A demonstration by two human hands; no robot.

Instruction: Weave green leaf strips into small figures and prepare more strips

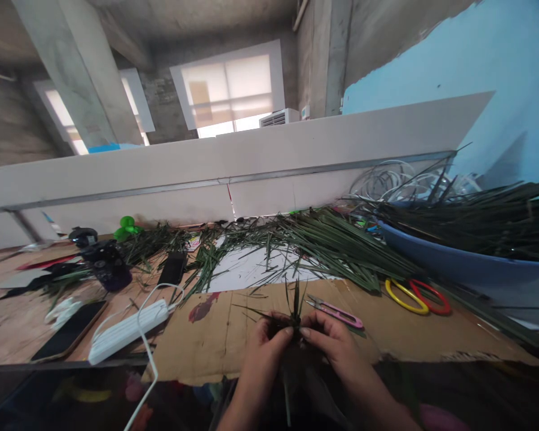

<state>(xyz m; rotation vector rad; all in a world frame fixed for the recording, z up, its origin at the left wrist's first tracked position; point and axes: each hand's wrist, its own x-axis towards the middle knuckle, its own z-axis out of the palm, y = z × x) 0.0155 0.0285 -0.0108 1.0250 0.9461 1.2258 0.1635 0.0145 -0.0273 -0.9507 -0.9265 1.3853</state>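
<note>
From here I count two hands point(269, 342) near, one pink snips point(353, 322) and one pair of scissors point(422, 301) right, one blue tub point(471, 259) far right; left, two phone-like slabs point(69, 332), one bottle point(104, 267), one power strip point(128, 332).

From here, passage exists over bare cardboard point(206, 350) left of the left grip point(268, 338), up to the power strip point(130, 332). Pink snips point(341, 314) obstruct just beyond the right grip point(331, 338); scissors point(423, 307), farther right.
</note>
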